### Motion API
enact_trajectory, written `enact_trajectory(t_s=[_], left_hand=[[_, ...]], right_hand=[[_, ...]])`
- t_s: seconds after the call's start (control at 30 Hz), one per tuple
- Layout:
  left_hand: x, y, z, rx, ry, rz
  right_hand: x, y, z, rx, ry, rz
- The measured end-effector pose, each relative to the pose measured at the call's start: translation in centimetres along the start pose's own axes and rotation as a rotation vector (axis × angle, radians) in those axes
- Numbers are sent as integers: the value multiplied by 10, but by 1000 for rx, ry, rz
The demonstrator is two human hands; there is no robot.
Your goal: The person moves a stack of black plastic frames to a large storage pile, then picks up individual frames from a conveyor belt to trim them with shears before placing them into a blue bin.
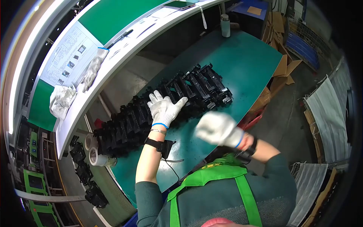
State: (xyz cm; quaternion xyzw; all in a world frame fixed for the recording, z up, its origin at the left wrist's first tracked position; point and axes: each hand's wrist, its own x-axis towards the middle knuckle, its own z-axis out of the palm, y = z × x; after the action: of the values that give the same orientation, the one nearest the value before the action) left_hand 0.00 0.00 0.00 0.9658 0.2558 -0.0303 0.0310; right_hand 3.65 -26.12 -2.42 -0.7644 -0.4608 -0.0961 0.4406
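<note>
Looks like a factory workshop, with black parts (194, 89) lined up on a green workbench (249, 56) near cardboard boxes (280, 67).

One left hand (165, 109) and one right hand (216, 128) are seen, with two wrist straps (153, 143), one bottle (225, 28), two pale rolls (100, 160) and three side clusters (84, 173); the tabled black parts (197, 84) (too tightly packed) cannot be counted.

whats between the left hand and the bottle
In the head view, black parts, then green tabletop, lie between the left hand and the bottle.
</note>
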Motion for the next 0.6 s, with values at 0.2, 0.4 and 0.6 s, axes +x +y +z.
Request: enact_trajectory(t_s=[0.2, 0.4, 0.6], left_hand=[[0, 4, -3, 60, 75, 28], [-7, 32, -10, 76, 110, 15], [-8, 18, -14, 17, 40, -31]], right_hand=[[83, 78, -44, -307, 91, 509], [128, 85, -29, -235, -564, 714], [133, 113, -4, -122, -547, 662]])
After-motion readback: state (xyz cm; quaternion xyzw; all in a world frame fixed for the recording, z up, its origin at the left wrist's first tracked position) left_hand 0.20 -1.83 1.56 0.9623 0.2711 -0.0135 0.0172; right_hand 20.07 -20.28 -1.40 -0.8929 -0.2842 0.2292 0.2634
